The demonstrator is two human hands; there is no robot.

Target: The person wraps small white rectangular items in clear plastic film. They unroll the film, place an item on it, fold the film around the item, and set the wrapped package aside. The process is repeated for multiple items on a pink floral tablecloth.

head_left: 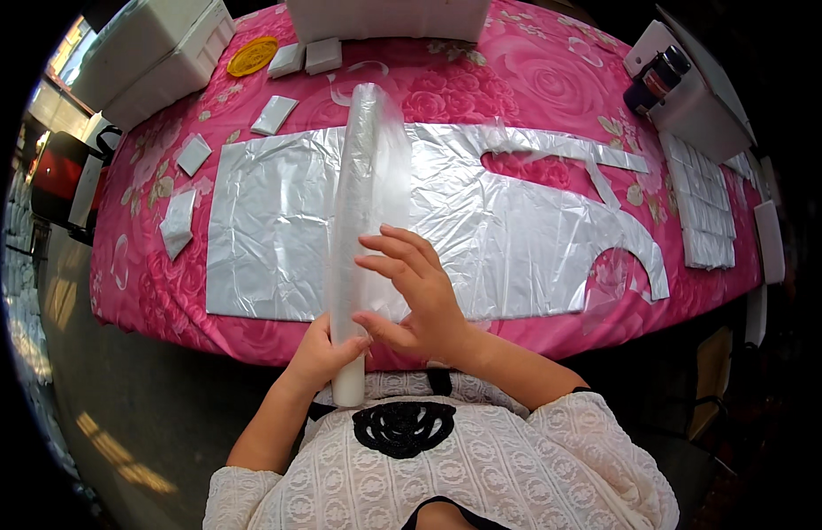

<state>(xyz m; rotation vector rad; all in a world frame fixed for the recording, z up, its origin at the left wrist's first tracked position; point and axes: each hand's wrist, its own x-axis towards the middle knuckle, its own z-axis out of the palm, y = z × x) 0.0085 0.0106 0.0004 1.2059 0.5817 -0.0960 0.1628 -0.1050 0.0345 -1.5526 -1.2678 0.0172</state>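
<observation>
A long roll of clear plastic film (356, 159) lies across the silvery plastic apron sheets (482, 221), its near end jutting past the table edge toward me. My left hand (330, 353) is wrapped round that near part of the roll, thumb on top. Just right of the roll, my right hand (411, 283) has its fingers apart, with the fingertips close to the film; whether they touch it I cannot tell. A loose flap of film hangs off the roll's right side. The apron stack lies flat, with neck and strap cut-outs at the right.
Several small folded packets, one a white packet (194, 155), lie left on the pink floral tablecloth (552, 71). White foam boxes (163, 62) stand at the back, near a yellow lid (252, 56). At right are a dark jar (656, 79) and a stack of folded silvery packs (698, 203).
</observation>
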